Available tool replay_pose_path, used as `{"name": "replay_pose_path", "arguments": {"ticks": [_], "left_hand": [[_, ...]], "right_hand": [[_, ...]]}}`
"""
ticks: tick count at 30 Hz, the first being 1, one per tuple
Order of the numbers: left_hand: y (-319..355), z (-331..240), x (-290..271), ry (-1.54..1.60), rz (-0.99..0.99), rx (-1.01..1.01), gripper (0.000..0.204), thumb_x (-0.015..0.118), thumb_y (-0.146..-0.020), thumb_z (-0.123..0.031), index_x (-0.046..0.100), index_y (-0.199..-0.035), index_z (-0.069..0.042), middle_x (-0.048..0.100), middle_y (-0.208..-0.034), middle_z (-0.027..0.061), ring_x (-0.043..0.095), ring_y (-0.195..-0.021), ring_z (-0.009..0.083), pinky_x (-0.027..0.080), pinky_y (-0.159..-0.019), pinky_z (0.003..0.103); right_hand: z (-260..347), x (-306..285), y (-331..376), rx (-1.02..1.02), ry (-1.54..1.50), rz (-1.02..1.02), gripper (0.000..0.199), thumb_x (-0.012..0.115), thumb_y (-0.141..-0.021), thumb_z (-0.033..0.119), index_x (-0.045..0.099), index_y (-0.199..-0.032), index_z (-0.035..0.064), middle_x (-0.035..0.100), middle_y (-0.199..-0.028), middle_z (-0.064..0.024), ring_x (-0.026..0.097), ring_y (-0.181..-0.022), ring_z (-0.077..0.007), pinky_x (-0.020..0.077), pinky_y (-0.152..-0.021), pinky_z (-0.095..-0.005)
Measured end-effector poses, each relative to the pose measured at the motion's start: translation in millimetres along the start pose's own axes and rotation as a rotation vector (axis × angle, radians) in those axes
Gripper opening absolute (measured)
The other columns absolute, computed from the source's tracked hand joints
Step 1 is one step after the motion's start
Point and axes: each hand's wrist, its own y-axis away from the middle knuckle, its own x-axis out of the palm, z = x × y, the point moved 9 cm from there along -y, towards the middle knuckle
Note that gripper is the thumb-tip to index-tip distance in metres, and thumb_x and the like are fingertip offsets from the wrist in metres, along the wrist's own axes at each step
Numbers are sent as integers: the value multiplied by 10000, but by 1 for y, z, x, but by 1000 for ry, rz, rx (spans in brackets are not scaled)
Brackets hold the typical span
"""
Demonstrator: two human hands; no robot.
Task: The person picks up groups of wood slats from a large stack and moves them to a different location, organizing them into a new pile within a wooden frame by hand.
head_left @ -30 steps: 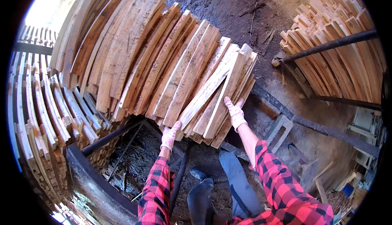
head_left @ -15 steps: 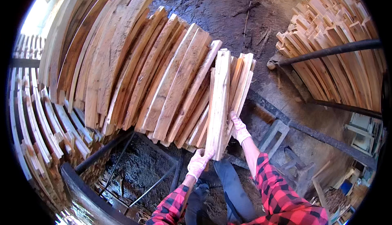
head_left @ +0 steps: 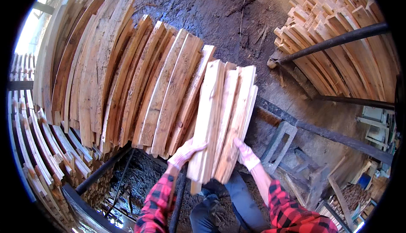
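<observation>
Between my two gloved hands is a bundle of several pale, rough-sawn wooden boards [head_left: 218, 119], standing lengthwise away from me at the right end of a long row. My left hand [head_left: 186, 152] grips the bundle's left side near its close end; its fingertips lie on the left board. On the right side, my right hand [head_left: 246, 153] holds the outer board with the thumb on top, and its other fingers are hidden. The row of boards [head_left: 177, 89] extends left of the bundle, packed closely side by side.
Another large board stack [head_left: 338, 51] stands at far right behind a dark metal bar [head_left: 338, 43]. At left, thinner slats [head_left: 42, 127] lie in layers. A dark metal frame [head_left: 101, 174] runs below the row. A grey metal bracket [head_left: 281, 144] is at right, above a dirty floor.
The bundle has come nearer to me and slightly left, with more boards gathered in it. My left hand has shifted left and up along its side; my right hand has moved lower.
</observation>
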Motion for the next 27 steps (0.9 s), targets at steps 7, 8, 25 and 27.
{"name": "replay_pose_path", "arguments": {"ticks": [7,8,25,27], "left_hand": [[59,53,28,478,-139,-179,837,784,-812,-566,553,-1375,9,651,-1279,125,610,-1171,231,463,-1050,396],[60,47,34,478,-132,-158,825,782,-817,-559,555,-1374,5,651,-1276,123,610,-1167,228,461,-1051,393],[305,-58,146,675,-28,311,1004,747,-853,-496,238,-1586,-37,400,-1555,118,421,-1376,240,319,-1163,390],[338,-82,138,655,-56,448,1000,747,-858,-504,231,-1590,-59,381,-1559,99,390,-1388,218,303,-1167,380]], "right_hand": [[-23,18,44,112,-174,-67,961,768,-773,633,448,-1486,75,594,-1342,-84,579,-1207,-235,506,-1013,-425],[-15,22,46,101,-125,-43,917,781,-780,589,473,-1468,68,608,-1323,-79,595,-1185,-232,512,-1006,-417],[75,153,285,-24,-81,335,917,789,-788,498,404,-1489,50,557,-1392,-151,564,-1227,-356,485,-1044,-518],[106,210,320,-58,-29,418,932,794,-780,509,399,-1493,55,551,-1402,-146,554,-1242,-357,476,-1055,-522]]}}
